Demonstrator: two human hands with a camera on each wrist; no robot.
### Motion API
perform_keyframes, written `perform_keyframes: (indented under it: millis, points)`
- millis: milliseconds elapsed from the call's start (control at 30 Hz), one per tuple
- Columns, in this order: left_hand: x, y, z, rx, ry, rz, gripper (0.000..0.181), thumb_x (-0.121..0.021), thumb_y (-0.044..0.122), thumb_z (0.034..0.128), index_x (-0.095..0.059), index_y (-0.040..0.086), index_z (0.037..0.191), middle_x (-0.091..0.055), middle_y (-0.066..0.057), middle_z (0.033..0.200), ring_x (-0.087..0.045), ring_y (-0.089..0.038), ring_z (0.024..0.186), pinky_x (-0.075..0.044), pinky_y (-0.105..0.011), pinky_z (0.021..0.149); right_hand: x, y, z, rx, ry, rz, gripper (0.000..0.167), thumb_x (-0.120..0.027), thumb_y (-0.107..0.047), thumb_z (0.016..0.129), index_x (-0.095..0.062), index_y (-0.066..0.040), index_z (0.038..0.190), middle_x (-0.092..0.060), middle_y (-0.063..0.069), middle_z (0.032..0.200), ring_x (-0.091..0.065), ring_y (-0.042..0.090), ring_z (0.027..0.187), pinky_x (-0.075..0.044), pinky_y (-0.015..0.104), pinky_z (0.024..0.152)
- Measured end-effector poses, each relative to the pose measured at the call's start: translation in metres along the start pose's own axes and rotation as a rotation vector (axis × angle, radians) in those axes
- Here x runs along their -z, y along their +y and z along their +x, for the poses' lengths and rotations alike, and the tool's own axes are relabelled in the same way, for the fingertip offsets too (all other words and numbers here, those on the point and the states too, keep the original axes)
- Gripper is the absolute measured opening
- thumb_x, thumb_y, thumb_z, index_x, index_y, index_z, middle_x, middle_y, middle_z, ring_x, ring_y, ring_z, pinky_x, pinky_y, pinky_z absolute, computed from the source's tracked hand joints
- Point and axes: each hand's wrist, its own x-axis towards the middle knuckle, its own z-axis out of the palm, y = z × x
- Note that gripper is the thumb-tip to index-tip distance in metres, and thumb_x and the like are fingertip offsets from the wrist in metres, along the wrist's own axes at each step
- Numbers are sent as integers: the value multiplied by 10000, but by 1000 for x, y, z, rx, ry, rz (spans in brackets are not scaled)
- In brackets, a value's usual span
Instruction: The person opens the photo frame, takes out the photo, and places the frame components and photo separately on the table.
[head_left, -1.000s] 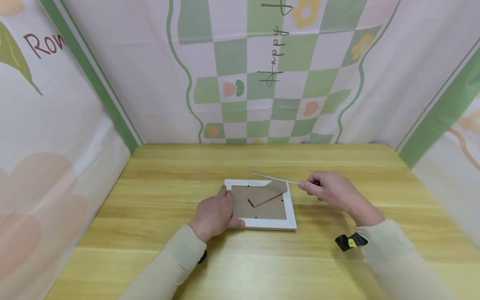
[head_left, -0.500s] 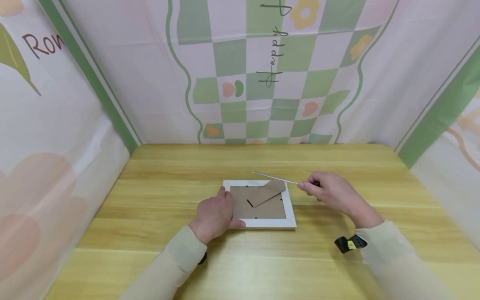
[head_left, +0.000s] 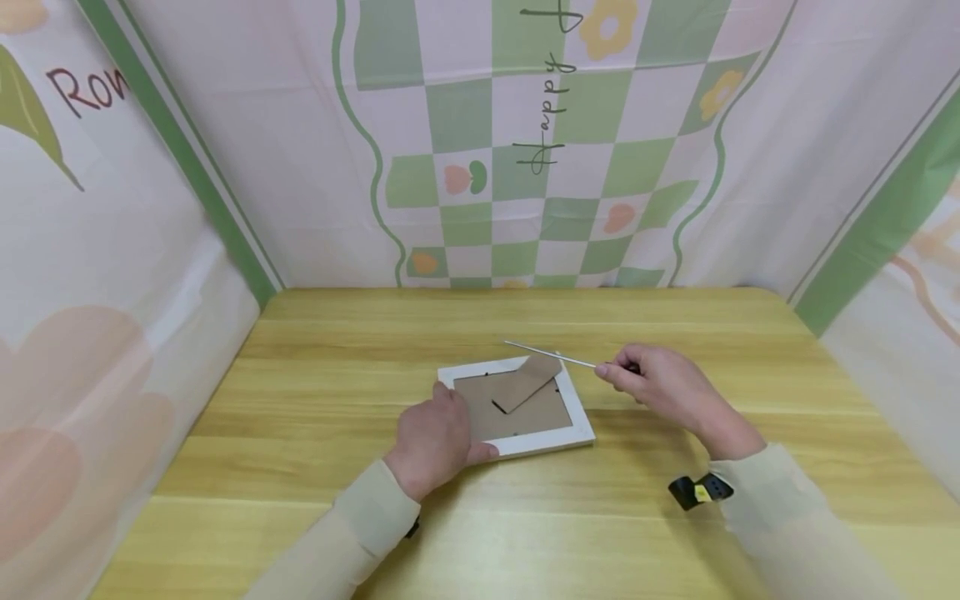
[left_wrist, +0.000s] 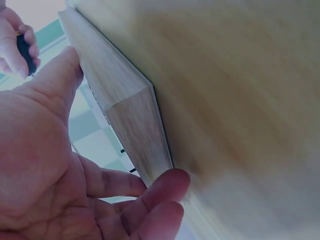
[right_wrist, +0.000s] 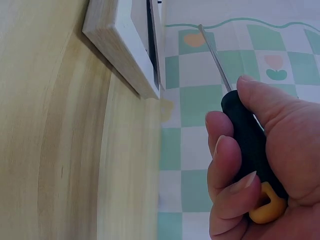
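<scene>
A white picture frame (head_left: 573,408) lies back side up on the table, turned slightly, its brown backing board (head_left: 476,408) and angled stand flap (head_left: 528,382) showing. My left hand (head_left: 431,437) grips its left side, thumb at the near edge; in the left wrist view the fingers (left_wrist: 167,185) touch the frame's wooden side (left_wrist: 135,120). My right hand (head_left: 671,387) holds a screwdriver by its dark green and yellow handle (right_wrist: 252,145). Its thin metal shaft (head_left: 573,361) points left, above the frame's far edge. The right hand is right of the frame, apart from it.
The wooden table (head_left: 480,525) reaches back to a hanging cloth (head_left: 465,117) with green checks and printed flowers. More cloth hangs along the left and right sides. A black band with a yellow mark (head_left: 701,492) is at the right wrist.
The frame has turned counterclockwise, its left side drawn slightly nearer, as my left hand moved a little with it. My right hand and the screwdriver have hardly moved.
</scene>
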Motion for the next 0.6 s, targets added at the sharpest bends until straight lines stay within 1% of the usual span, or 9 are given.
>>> perform_keyframes:
  millis: [100, 133, 233, 267, 333, 400, 500, 567, 600]
  points:
    - [1, 2, -2, -3, 8, 20, 937, -688, 838, 758, -707, -61, 1023, -705, -196, 1143, -472, -127, 390, -446, -289, 370, 0, 0, 0, -2, 5, -6, 444, -583, -546, 1035, -734, -131, 986, -581, -25, 727, -524, 161, 673, -419, 321, 583]
    - [1, 3, -3, -6, 20, 35, 929, -681, 844, 758, -709, -54, 995, -709, -191, 1121, -473, -120, 388, -442, -284, 367, -1, 0, 0, -2, 7, -7, 442, -585, -547, 1034, -733, -134, 985, -581, -25, 728, -524, 162, 674, -418, 323, 585]
    - [0, 5, -5, -18, 60, 90, 962, -651, 864, 763, -724, -60, 1019, -728, -215, 1176, -511, -127, 397, -453, -286, 375, -1, 1, 0, 1, 12, -12, 439, -586, -547, 1033, -732, -137, 980, -586, -26, 735, -528, 159, 680, -422, 326, 597]
    - [0, 5, -6, -20, 73, 104, 966, -647, 870, 759, -726, -59, 1015, -732, -213, 1171, -524, -132, 399, -458, -287, 378, -1, 1, 0, 2, 13, -13, 438, -587, -545, 1033, -733, -136, 980, -589, -27, 736, -531, 159, 681, -423, 327, 600]
    - [-1, 5, -5, -10, 68, 85, 951, -667, 868, 744, -718, -52, 980, -733, -198, 1118, -529, -141, 404, -462, -297, 384, -2, 1, 0, 1, 13, -9, 440, -588, -546, 1033, -735, -135, 980, -590, -26, 736, -535, 159, 681, -426, 328, 600]
    - [0, 4, -3, 12, 21, 22, 924, -707, 846, 730, -705, -49, 962, -707, -166, 1028, -527, -154, 420, -466, -310, 394, -2, 2, 0, 2, 14, -8, 445, -588, -544, 1033, -737, -128, 983, -591, -27, 735, -537, 158, 682, -427, 328, 599]
    - [3, -1, 1, 39, -60, -87, 851, -778, 794, 708, -681, -23, 921, -600, -115, 876, -529, -175, 480, -490, -342, 425, -2, 2, -1, 1, 17, -9, 438, -590, -542, 1033, -740, -133, 984, -594, -28, 737, -537, 158, 683, -428, 329, 601]
    - [5, -6, 3, 43, -99, -136, 825, -802, 774, 701, -680, -10, 930, -574, -110, 859, -566, -200, 572, -526, -368, 472, -1, 2, -1, 2, 18, -12, 436, -591, -540, 1033, -743, -134, 989, -601, -29, 744, -539, 157, 686, -430, 330, 606]
    - [6, -10, 5, 34, -110, -153, 830, -805, 770, 701, -682, -11, 951, -589, -121, 892, -588, -217, 633, -548, -385, 503, -1, 2, -1, 2, 17, -12, 437, -590, -541, 1033, -743, -133, 993, -604, -29, 750, -540, 158, 689, -431, 331, 609]
